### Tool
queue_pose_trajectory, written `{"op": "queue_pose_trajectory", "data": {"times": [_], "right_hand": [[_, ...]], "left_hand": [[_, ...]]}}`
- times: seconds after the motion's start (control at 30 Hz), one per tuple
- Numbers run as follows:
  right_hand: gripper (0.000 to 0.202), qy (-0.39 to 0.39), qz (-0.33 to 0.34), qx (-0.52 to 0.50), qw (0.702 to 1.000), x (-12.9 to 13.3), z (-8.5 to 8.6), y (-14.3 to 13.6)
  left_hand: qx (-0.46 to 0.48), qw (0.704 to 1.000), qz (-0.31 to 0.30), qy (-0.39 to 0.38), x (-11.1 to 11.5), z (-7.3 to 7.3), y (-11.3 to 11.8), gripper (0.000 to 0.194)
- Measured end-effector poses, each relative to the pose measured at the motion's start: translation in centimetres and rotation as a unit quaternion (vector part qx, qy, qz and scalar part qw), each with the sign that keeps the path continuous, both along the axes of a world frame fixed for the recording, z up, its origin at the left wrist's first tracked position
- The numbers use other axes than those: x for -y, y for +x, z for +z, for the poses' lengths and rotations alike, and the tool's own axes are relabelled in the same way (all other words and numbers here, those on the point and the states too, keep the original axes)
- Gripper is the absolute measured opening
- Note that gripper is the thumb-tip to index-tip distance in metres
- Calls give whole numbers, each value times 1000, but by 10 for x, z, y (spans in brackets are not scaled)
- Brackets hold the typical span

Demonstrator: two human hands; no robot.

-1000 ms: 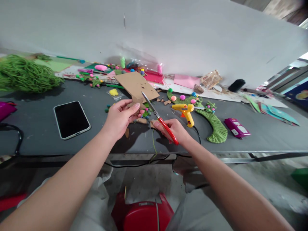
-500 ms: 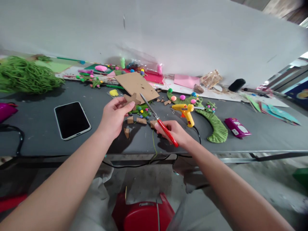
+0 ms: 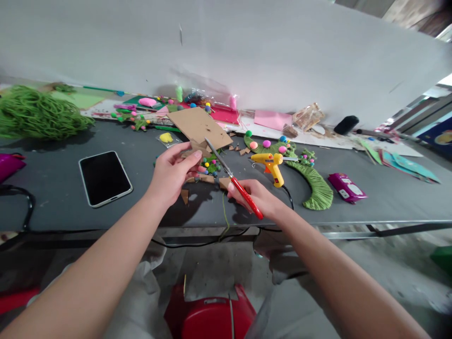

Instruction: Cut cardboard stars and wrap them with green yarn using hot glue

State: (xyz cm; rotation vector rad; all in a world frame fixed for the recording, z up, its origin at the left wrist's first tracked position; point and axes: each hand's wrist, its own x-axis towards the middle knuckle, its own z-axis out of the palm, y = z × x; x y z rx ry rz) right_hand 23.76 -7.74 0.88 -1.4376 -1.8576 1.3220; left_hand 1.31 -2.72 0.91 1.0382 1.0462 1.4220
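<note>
Evidently both grips were engaged: the left hand (image 3: 172,172) had thumb and fingers pinched on a small cardboard piece (image 3: 198,150), held above the table (image 3: 148,216), while the right hand (image 3: 257,195) was closed around red-handled scissors (image 3: 231,176). Blades pointed up-left, tip near the piece; contact could not be told. Beneath lay cardboard scraps (image 3: 206,179) and pom-pom-dotted greenery (image 3: 213,165). Behind, a larger cardboard sheet (image 3: 203,125). Rightward: yellow glue gun (image 3: 270,162), green-wrapped crescent (image 3: 316,188), purple packet (image 3: 347,187). Leftward: dark-screened tablet (image 3: 105,179), and, farther off, heaped green yarn (image 3: 42,113).
</note>
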Motion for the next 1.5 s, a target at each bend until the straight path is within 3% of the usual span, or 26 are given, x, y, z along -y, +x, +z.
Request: {"op": "queue_pose_trajectory", "data": {"times": [0.2, 0.8, 1.3, 1.5], "right_hand": [[63, 12, 0, 22, 1000, 1, 3, -2], [60, 51, -17, 35, 998, -9, -9, -2], [61, 19, -105, -38, 994, -4, -14, -3], [57, 46, -124, -39, 990, -1, -16, -6]], "left_hand": [[-9, 1000, 8, 18, 2, 0, -1, 38], [-33, 999, -14, 24, -1, -1, -9, 36], [-15, 1000, -16, 8, -5, 2, -9, 41], [-35, 999, -9, 34, -6, 0, -14, 22]]}}
